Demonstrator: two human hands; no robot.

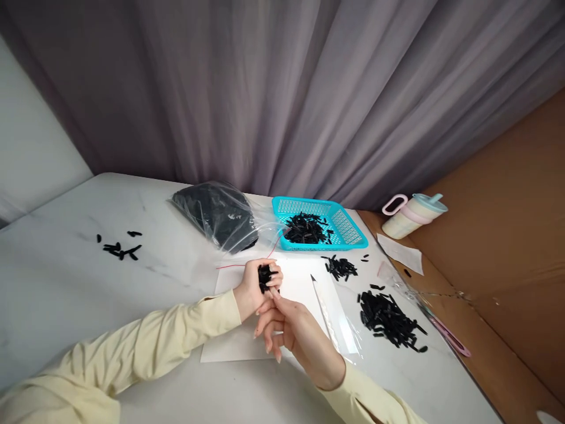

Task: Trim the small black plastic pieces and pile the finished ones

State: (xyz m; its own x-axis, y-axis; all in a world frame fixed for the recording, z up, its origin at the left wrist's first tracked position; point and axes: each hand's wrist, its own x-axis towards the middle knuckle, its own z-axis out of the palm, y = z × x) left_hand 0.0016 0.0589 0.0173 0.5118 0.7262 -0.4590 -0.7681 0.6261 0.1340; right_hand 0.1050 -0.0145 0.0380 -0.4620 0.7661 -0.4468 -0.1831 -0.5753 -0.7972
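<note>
Several small, narrow black pieces (265,278) lie in my left hand (253,285), whose fingers curl round them over the white sheet (233,341). Close against those fingers, the thumb and forefinger of my right hand (291,327) come together in a pinch, while its other fingers hang loosely bent. Whatever is between those fingertips is too small or hidden to make out. Just beyond my left hand runs a thin red string (232,267). To the right on the sheet lies a white pencil-like tool with a dark tip (323,306).
Behind my hands are a clear bag of black material (212,215) and a blue basket (348,227) with black pieces. Loose black piles sit at right (391,321), near the basket (341,268) and at left (121,251). A pink-handled tool (450,335) and a cup (408,218) are at right.
</note>
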